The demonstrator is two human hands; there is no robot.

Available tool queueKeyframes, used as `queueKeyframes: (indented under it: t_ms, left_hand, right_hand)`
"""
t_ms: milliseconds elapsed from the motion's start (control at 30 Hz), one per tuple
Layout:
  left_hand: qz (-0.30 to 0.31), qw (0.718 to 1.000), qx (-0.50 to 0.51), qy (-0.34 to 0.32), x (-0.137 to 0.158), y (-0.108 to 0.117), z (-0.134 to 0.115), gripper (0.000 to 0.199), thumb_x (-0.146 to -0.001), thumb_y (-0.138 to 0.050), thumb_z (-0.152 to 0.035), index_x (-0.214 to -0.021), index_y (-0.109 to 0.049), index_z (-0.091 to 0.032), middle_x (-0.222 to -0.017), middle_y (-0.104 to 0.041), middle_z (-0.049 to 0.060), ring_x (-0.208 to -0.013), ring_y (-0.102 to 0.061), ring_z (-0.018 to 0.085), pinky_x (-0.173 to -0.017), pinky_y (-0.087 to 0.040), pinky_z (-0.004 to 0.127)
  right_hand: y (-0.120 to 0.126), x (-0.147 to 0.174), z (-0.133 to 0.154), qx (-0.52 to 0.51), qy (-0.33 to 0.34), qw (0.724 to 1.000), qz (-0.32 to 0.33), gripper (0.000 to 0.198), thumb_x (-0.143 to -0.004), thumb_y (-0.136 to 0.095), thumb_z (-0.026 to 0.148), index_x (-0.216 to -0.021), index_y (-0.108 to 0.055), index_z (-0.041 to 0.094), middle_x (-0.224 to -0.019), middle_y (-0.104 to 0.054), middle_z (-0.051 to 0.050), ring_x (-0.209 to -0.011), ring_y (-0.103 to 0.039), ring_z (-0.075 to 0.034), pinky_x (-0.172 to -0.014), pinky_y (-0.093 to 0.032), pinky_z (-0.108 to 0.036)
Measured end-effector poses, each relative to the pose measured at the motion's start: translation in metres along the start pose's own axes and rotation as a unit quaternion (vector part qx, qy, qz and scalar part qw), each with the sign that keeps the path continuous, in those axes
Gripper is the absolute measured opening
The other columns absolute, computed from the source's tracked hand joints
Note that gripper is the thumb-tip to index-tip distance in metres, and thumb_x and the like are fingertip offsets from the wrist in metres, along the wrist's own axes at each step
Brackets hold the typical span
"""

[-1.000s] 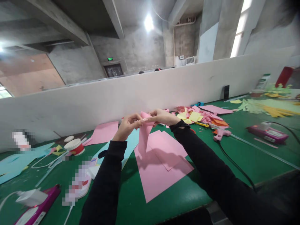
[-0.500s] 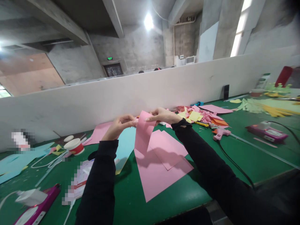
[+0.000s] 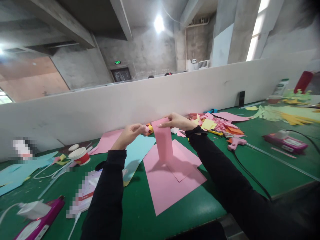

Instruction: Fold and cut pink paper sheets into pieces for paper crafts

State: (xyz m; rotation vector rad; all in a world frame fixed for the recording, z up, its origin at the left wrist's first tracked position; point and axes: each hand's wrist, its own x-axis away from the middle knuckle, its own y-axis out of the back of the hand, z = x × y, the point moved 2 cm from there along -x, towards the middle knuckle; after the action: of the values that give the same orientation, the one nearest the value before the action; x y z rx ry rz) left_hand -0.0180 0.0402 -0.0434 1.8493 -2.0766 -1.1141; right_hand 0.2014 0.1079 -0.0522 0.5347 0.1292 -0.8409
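Observation:
My right hand [image 3: 178,121] pinches the top edge of a narrow pink paper strip [image 3: 163,143], which hangs straight down over the table. My left hand [image 3: 128,135] hovers just left of the strip with its fingertips pinched together, apart from the paper. Beneath the strip lie two overlapping pink sheets [image 3: 170,186] on the green table [image 3: 262,166]. A light blue sheet [image 3: 136,151] sits under my left wrist. A small yellow-orange object [image 3: 149,128] shows between my hands; I cannot tell what it is.
A pink glue gun [image 3: 235,143] with a black cable [image 3: 250,175] lies to the right, near a heap of pink and yellow scraps [image 3: 212,124]. A red-and-white cup [image 3: 80,156] stands at the left. A white partition [image 3: 100,106] runs behind the table.
The left hand has let go of the strip and drawn slightly left. The right hand has turned the strip so it now hangs flat and straight.

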Motion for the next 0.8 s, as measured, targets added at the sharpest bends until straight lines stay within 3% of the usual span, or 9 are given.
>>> queueKeyframes:
  t_ms: [100, 233, 433, 600, 700, 800]
  left_hand:
    - [0.104, 0.994, -0.02, -0.001, 0.003, -0.008, -0.007, 0.032, -0.077, -0.064, -0.049, -0.093, -0.07, -0.022, -0.097, -0.071, 0.008, -0.092, -0.065, 0.021, -0.081, -0.049, 0.032]
    - [0.16, 0.984, -0.07, -0.014, -0.001, -0.018, -0.006, 0.025, -0.078, -0.062, -0.045, -0.074, -0.07, -0.022, -0.081, -0.071, 0.004, -0.078, -0.063, 0.018, -0.073, -0.048, 0.029]
    - [0.099, 0.991, -0.091, -0.004, -0.006, -0.022, 0.001, 0.028, -0.079, -0.06, -0.043, -0.065, -0.066, -0.02, -0.065, -0.06, 0.0, -0.065, -0.052, 0.014, -0.061, -0.039, 0.025]
    - [0.095, 0.992, -0.079, -0.007, -0.005, -0.027, -0.006, 0.035, -0.077, -0.063, -0.045, -0.054, -0.059, -0.019, -0.055, -0.048, -0.003, -0.052, -0.04, 0.01, -0.052, -0.033, 0.025]
    - [0.042, 0.997, -0.058, 0.013, -0.007, -0.028, -0.003, 0.034, -0.072, -0.068, -0.046, -0.054, -0.06, -0.019, -0.056, -0.053, -0.001, -0.054, -0.045, 0.012, -0.053, -0.035, 0.026]
    - [-0.029, 0.998, -0.024, 0.054, -0.009, -0.026, 0.002, 0.032, -0.068, -0.071, -0.044, -0.056, -0.06, -0.017, -0.06, -0.058, 0.001, -0.059, -0.051, 0.013, -0.057, -0.039, 0.026]
  right_hand:
    - [-0.003, 0.001, 0.001, -0.035, 0.012, 0.999, -0.01, 0.04, -0.065, -0.074, 0.051, -0.078, -0.066, 0.014, -0.063, -0.057, 0.002, -0.057, -0.047, -0.009, -0.053, -0.034, -0.023]
    - [-0.009, -0.002, -0.001, -0.073, 0.021, 0.996, -0.051, 0.04, -0.064, -0.074, 0.05, -0.077, -0.063, 0.014, -0.067, -0.058, 0.001, -0.06, -0.049, -0.01, -0.054, -0.034, -0.023]
    - [-0.012, -0.008, -0.005, -0.075, 0.024, 0.99, -0.116, 0.04, -0.063, -0.075, 0.05, -0.073, -0.06, 0.015, -0.065, -0.055, 0.002, -0.059, -0.048, -0.009, -0.053, -0.034, -0.022]
    - [-0.014, -0.01, -0.005, -0.062, 0.03, 0.988, -0.141, 0.038, -0.067, -0.073, 0.05, -0.074, -0.061, 0.015, -0.068, -0.059, 0.0, -0.061, -0.052, -0.011, -0.053, -0.039, -0.023]
    - [-0.015, -0.013, -0.009, -0.096, 0.034, 0.978, -0.18, 0.039, -0.07, -0.074, 0.044, -0.094, -0.063, 0.015, -0.091, -0.066, -0.006, -0.076, -0.06, -0.014, -0.064, -0.048, -0.025]
    - [-0.015, -0.016, -0.014, -0.125, 0.003, 0.962, -0.241, 0.059, -0.072, -0.075, 0.039, -0.121, -0.052, 0.016, -0.124, -0.056, -0.013, -0.091, -0.063, -0.016, -0.073, -0.052, -0.026]
